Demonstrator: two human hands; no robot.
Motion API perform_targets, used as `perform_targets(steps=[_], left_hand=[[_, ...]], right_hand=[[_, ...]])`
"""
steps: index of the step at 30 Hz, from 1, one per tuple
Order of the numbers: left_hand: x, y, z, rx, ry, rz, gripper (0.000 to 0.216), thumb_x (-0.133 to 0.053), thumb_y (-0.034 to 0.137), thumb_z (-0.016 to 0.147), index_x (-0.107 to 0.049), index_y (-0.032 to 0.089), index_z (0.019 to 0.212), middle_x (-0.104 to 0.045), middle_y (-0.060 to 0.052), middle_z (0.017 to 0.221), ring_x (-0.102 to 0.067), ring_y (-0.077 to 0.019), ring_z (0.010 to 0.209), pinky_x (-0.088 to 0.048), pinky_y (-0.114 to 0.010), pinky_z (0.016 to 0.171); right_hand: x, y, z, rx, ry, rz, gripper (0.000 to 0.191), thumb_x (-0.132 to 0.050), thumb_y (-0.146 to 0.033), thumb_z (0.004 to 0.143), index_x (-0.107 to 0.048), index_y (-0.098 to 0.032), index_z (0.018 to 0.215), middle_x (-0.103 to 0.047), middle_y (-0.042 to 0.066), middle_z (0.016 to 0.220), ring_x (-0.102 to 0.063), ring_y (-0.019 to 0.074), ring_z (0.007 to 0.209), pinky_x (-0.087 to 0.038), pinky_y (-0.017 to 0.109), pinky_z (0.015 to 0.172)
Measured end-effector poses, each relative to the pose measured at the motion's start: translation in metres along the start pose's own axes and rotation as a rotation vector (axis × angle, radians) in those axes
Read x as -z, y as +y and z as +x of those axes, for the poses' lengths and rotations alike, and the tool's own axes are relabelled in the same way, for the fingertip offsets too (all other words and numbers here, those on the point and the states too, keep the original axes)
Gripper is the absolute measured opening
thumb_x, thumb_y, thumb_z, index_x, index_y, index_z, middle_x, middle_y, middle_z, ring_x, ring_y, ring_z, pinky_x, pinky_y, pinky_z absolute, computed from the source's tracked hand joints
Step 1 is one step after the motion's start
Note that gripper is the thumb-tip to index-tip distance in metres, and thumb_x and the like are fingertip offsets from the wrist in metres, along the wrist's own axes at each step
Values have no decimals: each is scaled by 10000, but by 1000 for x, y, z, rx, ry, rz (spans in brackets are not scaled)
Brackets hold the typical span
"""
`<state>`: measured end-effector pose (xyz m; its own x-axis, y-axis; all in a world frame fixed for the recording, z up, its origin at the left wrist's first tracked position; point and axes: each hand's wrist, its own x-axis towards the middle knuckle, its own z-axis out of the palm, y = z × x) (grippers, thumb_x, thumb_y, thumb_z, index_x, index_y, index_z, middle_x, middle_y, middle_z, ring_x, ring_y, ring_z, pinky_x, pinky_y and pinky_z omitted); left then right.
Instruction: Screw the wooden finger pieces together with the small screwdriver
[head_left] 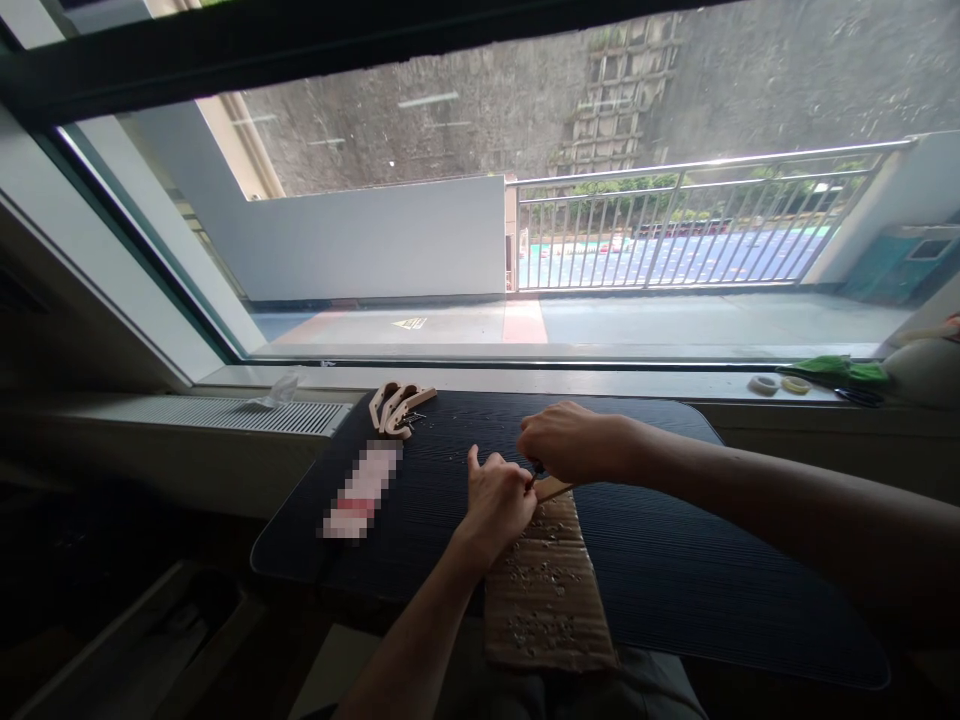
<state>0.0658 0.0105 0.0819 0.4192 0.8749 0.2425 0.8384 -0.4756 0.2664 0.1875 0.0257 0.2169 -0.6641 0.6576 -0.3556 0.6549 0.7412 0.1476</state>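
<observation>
A strip of corrugated cardboard [551,610] is overhanging the near edge of your dark table [697,560]. Your left hand [499,498], reaching forward, is gripping a pale wooden piece [553,489] at the strip's far end. Your right hand [566,442], bent downward, is closing around what seems a dark tool [536,468]. Beyond, curved wooden pieces [393,410] are lying beside screws [415,419].

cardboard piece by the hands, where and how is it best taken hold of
Probably best by the near end of the cardboard piece, coming from the person's side, thumb above and fingers beneath: it is flat and appears to jut past the near edge of the dark table. Its far end is crowded by the left hand, right hand and wooden strip.
</observation>
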Motion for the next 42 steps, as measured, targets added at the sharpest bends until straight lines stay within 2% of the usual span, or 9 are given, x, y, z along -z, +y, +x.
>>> perform_targets(steps=[3, 8, 11, 16, 20, 25, 32, 37, 42], left_hand=[[-1, 0, 1, -10, 11, 12, 224, -524, 238, 809, -672, 212, 642, -673, -35, 701, -568, -210, 851, -176, -551, 1051], [-3, -1, 2, -15, 17, 29, 197, -530, 237, 805, -671, 207, 672, -676, -40, 724, -570, -212, 857, -188, -554, 1043], [-3, -2, 1, -16, 9, 19, 209, -528, 245, 812, -672, 216, 664, -674, -30, 702, -568, -209, 847, -183, -561, 1043], [-4, -2, 1, -11, 29, 0, 236, -538, 258, 813, -660, 219, 615, -673, -16, 683, -568, -204, 840, -178, -569, 1044], [-4, -1, 2, -13, 35, 1, 216, -538, 256, 812, -676, 219, 650, -686, -30, 739, -573, -210, 871, -186, -565, 1044], [-4, -1, 3, -15, 24, 15, 205, -536, 237, 803, -674, 214, 653, -674, -29, 700, -569, -209, 849, -189, -569, 1036], [-3, -2, 2, -25, 12, 4, 223, -537, 251, 806, -663, 213, 626, -661, -16, 661, -560, -198, 815, -184, -572, 1031], [-1, -2, 2, -30, 0, -3, 228, -533, 259, 811, -664, 208, 632, -666, -21, 675, -559, -197, 822, -188, -568, 1034], [-1, -1, 3, -28, 7, -2, 227, -538, 261, 811, -678, 225, 636, -657, -19, 659, -558, -195, 820, -187, -558, 1040]], right_hand=[[-4, -2, 5, 16, 22, -17, 134, -567, -77, 747, -675, -108, 820, -668, 103, 887, -621, 191, 767, -376, 244, 551], [-11, -4, 11, -45, 46, -24, 135, -556, -139, 787, -681, -90, 777, -660, 112, 705, -626, 202, 707, -390, 256, 552], [-10, -3, 8, -52, 32, -32, 137, -574, -182, 784, -681, -104, 818, -672, 114, 755, -628, 211, 732, -405, 263, 569], [-3, -3, 0, 7, 21, -40, 150, -580, -110, 751, -670, -118, 870, -666, 112, 904, -625, 200, 771, -404, 244, 571], [-5, -5, 3, 24, 41, -35, 112, -599, -116, 748, -677, -92, 826, -664, 127, 869, -627, 200, 762, -399, 241, 569], [-8, -4, 9, -60, 22, -14, 145, -550, -116, 778, -690, -91, 806, -670, 127, 751, -632, 197, 746, -400, 242, 578], [-2, 2, 3, -39, 4, 1, 183, -565, -152, 744, -695, -176, 869, -687, 65, 836, -619, 205, 764, -383, 262, 562], [-9, 4, 7, -6, 7, -17, 151, -538, -96, 746, -679, -125, 793, -677, 83, 785, -605, 172, 720, -332, 234, 519], [-13, 5, 9, -68, 26, 19, 179, -520, -185, 784, -680, -109, 759, -669, 99, 734, -594, 172, 680, -328, 244, 514]])
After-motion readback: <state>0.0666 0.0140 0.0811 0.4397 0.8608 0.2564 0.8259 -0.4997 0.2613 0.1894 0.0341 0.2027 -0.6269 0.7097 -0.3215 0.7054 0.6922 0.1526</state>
